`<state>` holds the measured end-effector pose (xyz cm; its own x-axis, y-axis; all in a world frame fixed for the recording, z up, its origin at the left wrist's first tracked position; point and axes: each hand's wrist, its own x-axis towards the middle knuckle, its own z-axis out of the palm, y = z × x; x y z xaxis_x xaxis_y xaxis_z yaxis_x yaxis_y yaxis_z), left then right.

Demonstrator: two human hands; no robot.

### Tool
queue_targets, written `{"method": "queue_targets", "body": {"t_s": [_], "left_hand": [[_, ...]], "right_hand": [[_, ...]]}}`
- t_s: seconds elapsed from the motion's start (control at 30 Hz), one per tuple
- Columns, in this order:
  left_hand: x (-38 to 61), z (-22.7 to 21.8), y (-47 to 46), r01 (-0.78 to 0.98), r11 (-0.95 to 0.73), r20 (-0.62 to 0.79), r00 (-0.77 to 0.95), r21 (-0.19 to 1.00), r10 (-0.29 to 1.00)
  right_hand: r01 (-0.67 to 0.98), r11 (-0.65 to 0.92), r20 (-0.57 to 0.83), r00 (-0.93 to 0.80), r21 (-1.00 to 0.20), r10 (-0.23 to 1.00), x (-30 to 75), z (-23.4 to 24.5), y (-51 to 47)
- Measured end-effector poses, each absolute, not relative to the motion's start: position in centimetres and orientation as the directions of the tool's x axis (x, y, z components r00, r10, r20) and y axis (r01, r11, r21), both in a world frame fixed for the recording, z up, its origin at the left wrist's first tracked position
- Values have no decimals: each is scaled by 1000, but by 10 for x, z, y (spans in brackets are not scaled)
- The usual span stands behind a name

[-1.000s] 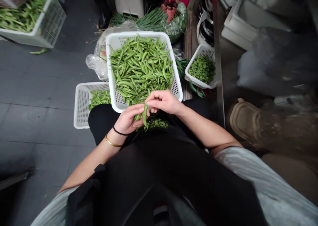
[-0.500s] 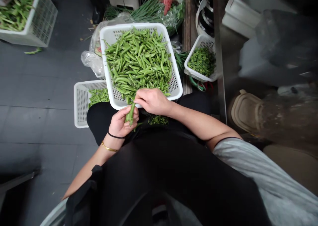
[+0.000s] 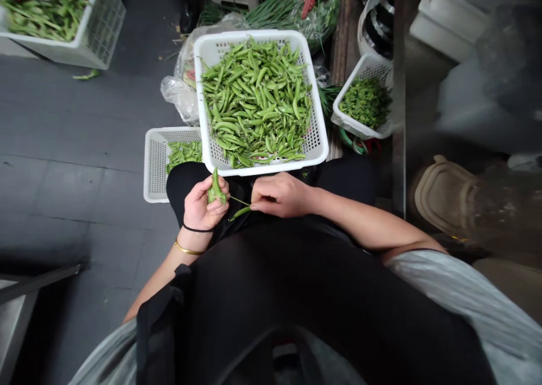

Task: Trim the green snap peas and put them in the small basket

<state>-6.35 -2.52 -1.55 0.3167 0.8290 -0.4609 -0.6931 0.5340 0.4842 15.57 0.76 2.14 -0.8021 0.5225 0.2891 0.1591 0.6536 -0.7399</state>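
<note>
My left hand (image 3: pixel 205 203) is closed around a green pea pod (image 3: pixel 216 187), its tip pointing up between thumb and fingers. A thin green string (image 3: pixel 239 200) stretches from the left hand across to my right hand (image 3: pixel 279 195), whose thumb and forefinger pinch its end. Just below the string a second pod (image 3: pixel 240 213) shows in the lap. Directly beyond both hands, a large white basket (image 3: pixel 262 171) holds a heap of pea pods (image 3: pixel 258 100). At the left knee a smaller white basket (image 3: pixel 152 165) has more pods inside.
To the right stands a white basket (image 3: pixel 359 128) of leafy greens. Long green stalks (image 3: pixel 273 9) and a plastic bag (image 3: pixel 180 97) lie behind the large basket. A crate (image 3: pixel 101 32) of green vegetables is at far left. A metal edge (image 3: pixel 399 165) runs along the right.
My right hand has moved down and away from the pod's tip, drawing a string out. The left hand still grips the pod. The whole view has shifted, so things appear further right.
</note>
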Motion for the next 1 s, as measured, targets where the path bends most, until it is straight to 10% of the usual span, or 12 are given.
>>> {"method": "queue_targets", "body": {"t_s": [0.17, 0.4, 0.6, 0.83, 1.0], "left_hand": [[-77, -29, -40, -688, 510, -481, 260, 517, 837], [-80, -31, -45, -751, 449, -457, 220, 484, 862], [-79, -21, -37, -706, 301, -350, 80, 641, 933], [-59, 0, -32, -415, 188, -189, 40, 890, 981], [-36, 11, -31, -266, 144, -131, 68, 953, 989]], "right_hand": [[187, 432, -1, -918, -882, 396, 139, -10, 9], [416, 643, -348, -907, -642, 240, 90, -54, 7], [322, 728, -136, -943, -605, 304, 119, -29, 6], [316, 233, -22, -633, -920, 774, 166, 15, 2], [293, 282, -65, -791, -914, 609, 145, 25, 12]]}}
